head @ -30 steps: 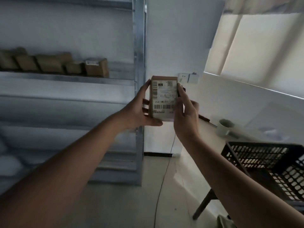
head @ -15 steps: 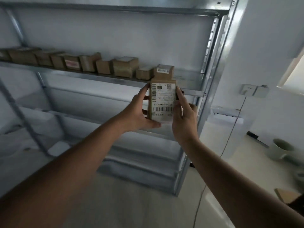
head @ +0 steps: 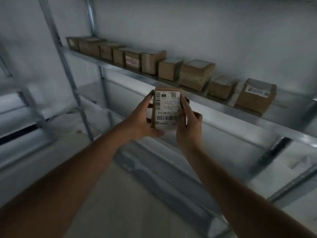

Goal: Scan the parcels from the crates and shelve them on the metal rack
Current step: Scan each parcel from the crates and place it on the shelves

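Observation:
A small brown cardboard parcel [head: 167, 110] with a white barcode label facing me is held upright in front of the metal rack [head: 223, 109]. My left hand [head: 140, 121] grips its left side, thumb under its bottom edge. My right hand [head: 187, 127] grips its right side with fingers along the edge; a small dark object shows behind those fingers. The parcel is below and in front of the shelf's edge, apart from it. Several brown parcels [head: 197, 74] stand in a row on that shelf.
The rightmost shelved parcel [head: 255, 97] carries a white label; bare shelf lies to its right. Rack uprights [head: 68, 74] rise at the left. Lower shelves [head: 171, 169] hold pale wrapped items. The floor lies below my arms.
The view has swung left from the window and crate to face the rack. Both hands keep the same hold on the parcel, now closer to the shelf with the row of parcels.

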The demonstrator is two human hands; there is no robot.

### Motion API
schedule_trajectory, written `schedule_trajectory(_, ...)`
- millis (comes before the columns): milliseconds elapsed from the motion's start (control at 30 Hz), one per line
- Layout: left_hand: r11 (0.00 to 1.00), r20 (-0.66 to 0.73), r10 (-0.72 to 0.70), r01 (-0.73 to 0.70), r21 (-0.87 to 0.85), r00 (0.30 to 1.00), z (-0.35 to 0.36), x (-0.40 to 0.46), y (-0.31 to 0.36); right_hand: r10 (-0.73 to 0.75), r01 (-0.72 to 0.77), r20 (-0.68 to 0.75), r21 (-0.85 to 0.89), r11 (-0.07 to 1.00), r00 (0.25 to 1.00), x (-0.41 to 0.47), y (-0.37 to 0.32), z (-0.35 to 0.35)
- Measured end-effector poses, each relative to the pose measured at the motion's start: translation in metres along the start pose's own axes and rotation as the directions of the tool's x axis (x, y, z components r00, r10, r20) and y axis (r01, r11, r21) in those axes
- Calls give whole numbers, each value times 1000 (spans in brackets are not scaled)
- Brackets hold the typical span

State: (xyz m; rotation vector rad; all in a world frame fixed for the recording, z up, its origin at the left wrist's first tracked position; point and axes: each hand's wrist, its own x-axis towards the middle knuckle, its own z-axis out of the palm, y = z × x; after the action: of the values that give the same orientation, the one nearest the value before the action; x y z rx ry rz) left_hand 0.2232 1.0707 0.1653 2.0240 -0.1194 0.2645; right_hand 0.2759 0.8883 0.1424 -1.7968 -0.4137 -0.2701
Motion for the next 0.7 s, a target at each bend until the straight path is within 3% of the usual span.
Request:
schedule_trajectory(367,988,-123,-152,152,-11,981,-147,54,-122,-48,46,215,13,999,976,100,18,195)
schedule_trajectory(533,985,-144,-157,146,-90,977,-231,76,-191,-54,57,240,-9,998,969,134,17,308)
schedule_trajectory(700,948,-147,-260,223,-229,954,-328,102,-247,4,-5,261,2,1000,965,166,7,420)
